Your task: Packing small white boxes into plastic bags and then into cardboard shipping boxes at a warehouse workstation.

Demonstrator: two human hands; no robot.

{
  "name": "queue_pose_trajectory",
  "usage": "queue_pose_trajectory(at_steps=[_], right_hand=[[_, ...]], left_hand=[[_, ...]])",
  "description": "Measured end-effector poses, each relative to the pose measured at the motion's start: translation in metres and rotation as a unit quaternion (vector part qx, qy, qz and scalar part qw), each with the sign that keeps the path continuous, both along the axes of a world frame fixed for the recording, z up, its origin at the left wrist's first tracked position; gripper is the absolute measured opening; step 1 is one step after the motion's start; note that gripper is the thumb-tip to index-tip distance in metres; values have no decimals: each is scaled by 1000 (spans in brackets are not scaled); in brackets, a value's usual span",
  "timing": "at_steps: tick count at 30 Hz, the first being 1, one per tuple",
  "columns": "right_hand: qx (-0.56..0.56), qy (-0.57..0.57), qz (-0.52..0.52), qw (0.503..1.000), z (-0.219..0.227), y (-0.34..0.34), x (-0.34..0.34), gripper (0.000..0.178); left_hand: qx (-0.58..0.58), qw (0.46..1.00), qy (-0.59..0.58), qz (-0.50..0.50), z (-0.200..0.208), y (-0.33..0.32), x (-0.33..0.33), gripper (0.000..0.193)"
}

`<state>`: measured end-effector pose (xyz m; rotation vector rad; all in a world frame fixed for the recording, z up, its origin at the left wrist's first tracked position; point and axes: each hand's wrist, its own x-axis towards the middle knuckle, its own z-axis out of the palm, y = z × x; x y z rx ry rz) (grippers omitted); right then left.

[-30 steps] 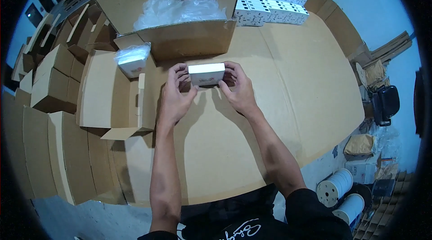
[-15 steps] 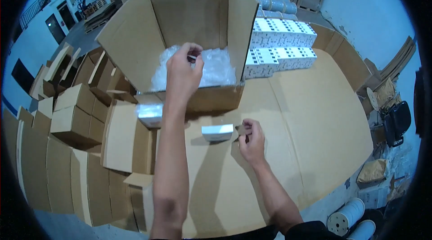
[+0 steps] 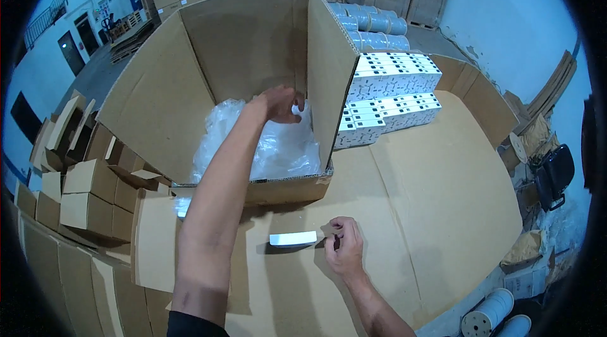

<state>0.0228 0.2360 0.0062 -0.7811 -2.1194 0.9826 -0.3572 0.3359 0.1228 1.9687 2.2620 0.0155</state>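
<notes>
My left hand (image 3: 279, 104) hangs over the clear plastic bags (image 3: 284, 150) inside a tall open carton (image 3: 243, 46). Its fingers are bent, with a gap between thumb and fingertips, and nothing shows in them. Below the carton, a small white box (image 3: 293, 238) lies on the cardboard-covered table (image 3: 436, 210). Just right of that box is my right hand (image 3: 346, 247), its fingers loosely curled and apart from the thumb. No held object is visible there. A plastic-wrapped box (image 3: 183, 205) is mostly hidden behind my left forearm.
Stacked white printed boxes (image 3: 395, 78) stand right of the carton. On the left are several open brown cartons (image 3: 95, 195). A cardboard wall (image 3: 474, 87) edges the far right of the table. Cable spools (image 3: 487, 313) and a black chair (image 3: 554, 176) are beyond the right edge.
The view has tilted up, so the carton and table sit lower in the picture. My left hand has shifted right over the bags. My right hand stays beside the white box.
</notes>
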Motion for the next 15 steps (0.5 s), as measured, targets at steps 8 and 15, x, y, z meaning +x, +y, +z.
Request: queue_pose_trajectory(at_steps=[8, 15], right_hand=[[6, -4, -5, 1000, 2, 2, -2, 32], [15, -3, -2, 1000, 0, 1, -1, 31]], left_hand=[[-129, 991, 25, 0, -17, 6, 32, 66], [-9, 1000, 7, 21, -31, -5, -3, 23]])
